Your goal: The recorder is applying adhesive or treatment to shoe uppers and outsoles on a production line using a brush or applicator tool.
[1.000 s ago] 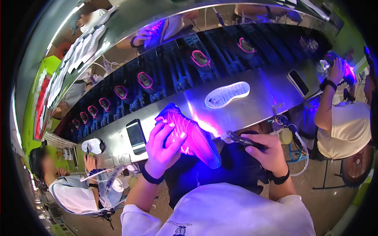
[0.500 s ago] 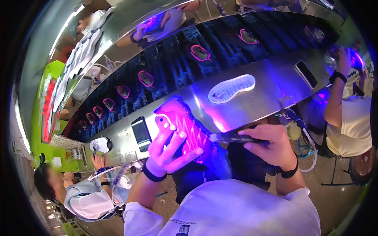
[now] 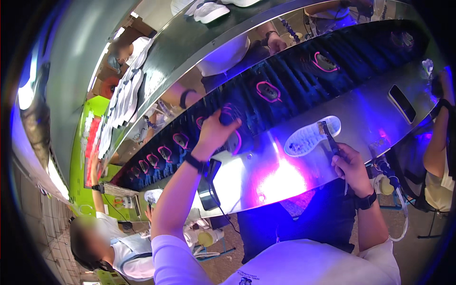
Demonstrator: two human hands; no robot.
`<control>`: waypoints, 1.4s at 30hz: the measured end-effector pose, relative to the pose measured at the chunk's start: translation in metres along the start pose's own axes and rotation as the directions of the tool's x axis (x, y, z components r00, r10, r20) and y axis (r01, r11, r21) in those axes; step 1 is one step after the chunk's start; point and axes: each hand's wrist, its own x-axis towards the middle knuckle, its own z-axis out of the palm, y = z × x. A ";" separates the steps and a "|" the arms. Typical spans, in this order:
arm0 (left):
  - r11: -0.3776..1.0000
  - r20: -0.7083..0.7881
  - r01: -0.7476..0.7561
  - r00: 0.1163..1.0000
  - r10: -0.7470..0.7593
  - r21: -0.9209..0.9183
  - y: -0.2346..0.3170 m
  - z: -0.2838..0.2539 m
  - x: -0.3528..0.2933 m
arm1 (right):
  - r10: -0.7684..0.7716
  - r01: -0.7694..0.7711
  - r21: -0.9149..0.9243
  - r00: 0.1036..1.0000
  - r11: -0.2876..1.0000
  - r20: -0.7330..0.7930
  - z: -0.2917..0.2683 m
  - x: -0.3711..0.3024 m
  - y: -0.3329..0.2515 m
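My left hand (image 3: 216,133) is stretched out to the dark conveyor belt (image 3: 294,76) and grips a dark shoe with a glowing pink sole edge (image 3: 233,135) that rests there. My right hand (image 3: 349,164) holds a thin dark brush (image 3: 328,134), whose tip lies on a white shoe sole (image 3: 308,137). The sole lies flat on the shiny metal bench (image 3: 266,180), under violet light. A black wristband is on each wrist.
A black phone (image 3: 209,185) lies at the bench's near edge and another (image 3: 401,102) to the right. Several pink-edged shoes (image 3: 268,90) ride the belt. A co-worker (image 3: 109,247) sits at the lower left and another (image 3: 441,156) at the right. White shoes (image 3: 118,109) fill a rack at the upper left.
My left hand has carried the pink-lit shoe away from my body and set it on the belt. My right hand has moved the brush onto the white sole.
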 end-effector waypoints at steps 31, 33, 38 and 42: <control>0.920 0.176 0.389 0.903 -0.393 0.058 0.082 0.094 0.156 | -0.219 0.197 -0.241 0.973 0.950 -0.068 -0.009 0.024 0.032; 0.892 0.177 0.405 0.880 -0.440 0.201 0.091 0.086 0.153 | -0.225 0.201 -0.244 0.971 0.949 -0.076 -0.007 0.024 0.032; 0.894 -0.328 -0.143 0.896 0.300 0.425 0.049 0.095 0.152 | -0.262 0.233 -0.229 0.959 0.945 -0.105 -0.003 0.027 0.033; 0.911 -0.159 -0.301 0.951 0.265 -0.283 0.045 0.089 0.046 | -0.255 0.234 -0.136 0.953 0.963 -0.165 -0.009 0.022 0.040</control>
